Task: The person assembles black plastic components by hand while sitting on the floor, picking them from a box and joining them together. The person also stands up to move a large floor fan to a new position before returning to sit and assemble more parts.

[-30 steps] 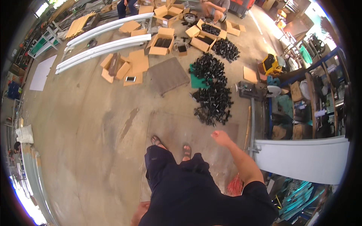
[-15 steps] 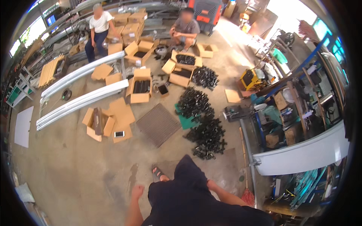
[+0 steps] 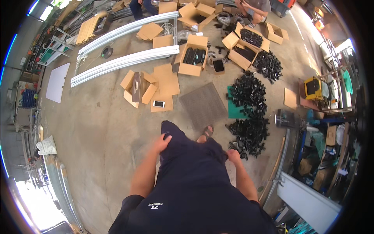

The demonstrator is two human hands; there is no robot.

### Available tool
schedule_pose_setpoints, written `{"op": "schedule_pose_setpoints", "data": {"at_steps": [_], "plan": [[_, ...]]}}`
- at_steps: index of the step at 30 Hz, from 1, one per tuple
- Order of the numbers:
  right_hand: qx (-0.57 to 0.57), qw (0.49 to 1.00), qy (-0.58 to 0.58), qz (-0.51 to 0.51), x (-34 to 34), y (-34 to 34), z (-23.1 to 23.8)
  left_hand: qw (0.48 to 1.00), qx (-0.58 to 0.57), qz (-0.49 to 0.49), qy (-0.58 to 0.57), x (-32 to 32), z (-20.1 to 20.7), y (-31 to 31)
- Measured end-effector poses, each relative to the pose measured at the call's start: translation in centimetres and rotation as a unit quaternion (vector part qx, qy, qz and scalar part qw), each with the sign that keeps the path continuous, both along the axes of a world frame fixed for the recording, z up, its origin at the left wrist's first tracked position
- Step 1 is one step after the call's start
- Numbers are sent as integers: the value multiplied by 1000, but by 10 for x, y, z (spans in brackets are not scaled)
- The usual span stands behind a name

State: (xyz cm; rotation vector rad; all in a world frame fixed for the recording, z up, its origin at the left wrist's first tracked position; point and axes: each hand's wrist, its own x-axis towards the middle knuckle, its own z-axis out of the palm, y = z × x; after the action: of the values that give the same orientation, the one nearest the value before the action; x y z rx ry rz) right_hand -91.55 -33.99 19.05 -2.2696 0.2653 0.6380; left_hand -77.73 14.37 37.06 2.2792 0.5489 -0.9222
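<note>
My left hand (image 3: 162, 143) is closed on the leg of my dark shorts (image 3: 177, 142), pinching a fold of cloth near the knee. At the other side, my right hand (image 3: 233, 156) has its fingers curled at the shorts' edge and seems to grip the fabric. Ahead of my right hand lies a heap of black plastic fittings (image 3: 249, 134) on the floor, partly over a green sheet (image 3: 236, 105). A brown ribbed mat (image 3: 203, 105) lies before my sandalled foot (image 3: 205, 133). Left of the mat, a white phone (image 3: 158, 103) rests on flattened cardboard (image 3: 165, 84).
Open cartons (image 3: 193, 54) with black parts stand ahead. Long white metal profiles (image 3: 124, 64) lie at the left. One person crouches (image 3: 255, 11) at the back; another person's dark-trousered legs (image 3: 143, 8) show farther left. A bench vise (image 3: 286, 117) and cluttered rack (image 3: 331, 144) border the right.
The view has swung left and down. My left hand has come up onto the shorts; it was hanging beside my body. My feet have come nearer the mat.
</note>
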Motion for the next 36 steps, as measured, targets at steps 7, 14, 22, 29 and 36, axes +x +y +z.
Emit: {"op": "schedule_pose_setpoints", "data": {"at_steps": [7,14,22,29,36], "plan": [[124,967,88,-205,123,-15,65,972,-136,191,23,85,17,-10],[120,957,153,-217,207,24,75,984,-129,119,41,209,-9,-6],[36,962,148,-228,337,96,131,991,-89,-93,39,413,-44,6],[-76,972,2,-222,478,172,263,962,-92,-251,59,520,-55,51],[-137,957,26,-255,575,170,319,959,-214,-188,2,569,-71,59]]}}
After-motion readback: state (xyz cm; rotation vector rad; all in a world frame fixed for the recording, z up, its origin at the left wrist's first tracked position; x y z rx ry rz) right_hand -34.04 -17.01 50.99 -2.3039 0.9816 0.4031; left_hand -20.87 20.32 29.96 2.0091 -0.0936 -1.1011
